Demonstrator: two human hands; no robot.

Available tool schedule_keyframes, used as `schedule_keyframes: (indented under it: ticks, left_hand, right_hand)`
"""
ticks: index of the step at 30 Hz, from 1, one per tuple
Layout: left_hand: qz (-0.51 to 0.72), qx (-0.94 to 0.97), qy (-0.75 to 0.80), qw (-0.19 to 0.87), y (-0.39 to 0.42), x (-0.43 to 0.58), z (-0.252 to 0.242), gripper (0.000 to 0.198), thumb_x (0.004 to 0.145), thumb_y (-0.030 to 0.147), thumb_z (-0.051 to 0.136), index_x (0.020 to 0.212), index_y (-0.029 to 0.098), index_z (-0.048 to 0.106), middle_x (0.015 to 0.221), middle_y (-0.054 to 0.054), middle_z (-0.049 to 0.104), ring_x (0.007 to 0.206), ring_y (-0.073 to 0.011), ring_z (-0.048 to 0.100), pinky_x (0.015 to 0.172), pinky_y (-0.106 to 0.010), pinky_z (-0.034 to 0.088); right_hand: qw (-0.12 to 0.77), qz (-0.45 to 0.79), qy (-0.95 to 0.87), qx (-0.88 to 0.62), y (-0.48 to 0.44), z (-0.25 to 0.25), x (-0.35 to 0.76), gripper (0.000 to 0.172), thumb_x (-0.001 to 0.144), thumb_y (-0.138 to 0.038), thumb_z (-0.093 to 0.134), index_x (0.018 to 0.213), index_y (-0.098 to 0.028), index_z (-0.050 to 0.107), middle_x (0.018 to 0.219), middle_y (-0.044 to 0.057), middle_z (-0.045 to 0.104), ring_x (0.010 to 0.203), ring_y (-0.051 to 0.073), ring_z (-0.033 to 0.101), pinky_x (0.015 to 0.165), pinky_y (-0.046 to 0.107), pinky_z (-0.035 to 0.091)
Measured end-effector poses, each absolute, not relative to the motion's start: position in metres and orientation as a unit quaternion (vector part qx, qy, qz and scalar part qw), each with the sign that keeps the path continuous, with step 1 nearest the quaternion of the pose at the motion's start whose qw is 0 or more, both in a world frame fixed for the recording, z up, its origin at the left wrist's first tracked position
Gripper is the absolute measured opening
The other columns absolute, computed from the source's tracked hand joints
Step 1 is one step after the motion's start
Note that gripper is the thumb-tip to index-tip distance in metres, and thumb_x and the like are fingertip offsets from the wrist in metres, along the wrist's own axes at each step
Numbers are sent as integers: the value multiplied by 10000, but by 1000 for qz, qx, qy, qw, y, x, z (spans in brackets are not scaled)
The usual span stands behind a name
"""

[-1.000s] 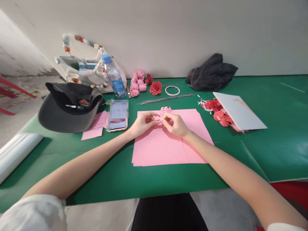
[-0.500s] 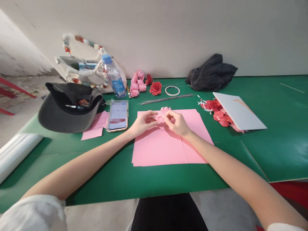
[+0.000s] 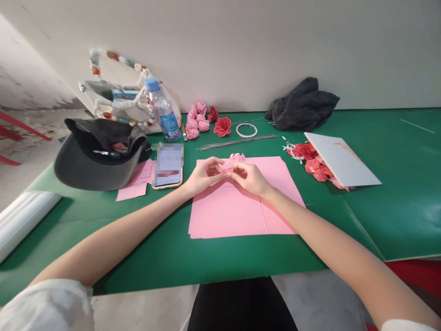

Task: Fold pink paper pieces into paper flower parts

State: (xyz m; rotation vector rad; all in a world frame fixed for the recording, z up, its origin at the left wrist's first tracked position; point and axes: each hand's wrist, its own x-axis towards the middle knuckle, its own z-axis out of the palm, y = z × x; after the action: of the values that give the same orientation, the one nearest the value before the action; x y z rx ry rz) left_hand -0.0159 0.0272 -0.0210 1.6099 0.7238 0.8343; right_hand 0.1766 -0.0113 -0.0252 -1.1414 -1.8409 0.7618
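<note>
Far left, a phone (image 3: 167, 165) lies on the green bench (image 3: 241, 257), its screen blurred out. Moving right, the left hand (image 3: 205, 176) and right hand (image 3: 251, 178) meet above a pink sheet (image 3: 223, 216), their fingers (image 3: 215, 162) pinched on a pink paper piece (image 3: 226, 167). It runs roughly crosswise between the hands, its ends hidden by the fingers, so its shape can't be made out. Just beyond, ruffled pink paper (image 3: 237, 157) sits at the fingertips; whether it's joined, can't tell.

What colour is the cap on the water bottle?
The water bottle's cap is blue, and it shows best in the head view.
</note>
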Motion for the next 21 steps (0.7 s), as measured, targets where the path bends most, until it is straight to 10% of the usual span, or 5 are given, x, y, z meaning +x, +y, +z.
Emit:
schedule_keyframes:
  ticks: [21]
  left_hand:
    - [370,681,315,548,23,-16,-15,376,799,392,699,1070,138,640,856,-75,719,828,-191,687,772,-302,534]
  right_hand:
    - [436,274,-708,-483,-12,-23,178,253,868,-343,555,680,-174,571,638,0,578,588,132,512,590,270,402]
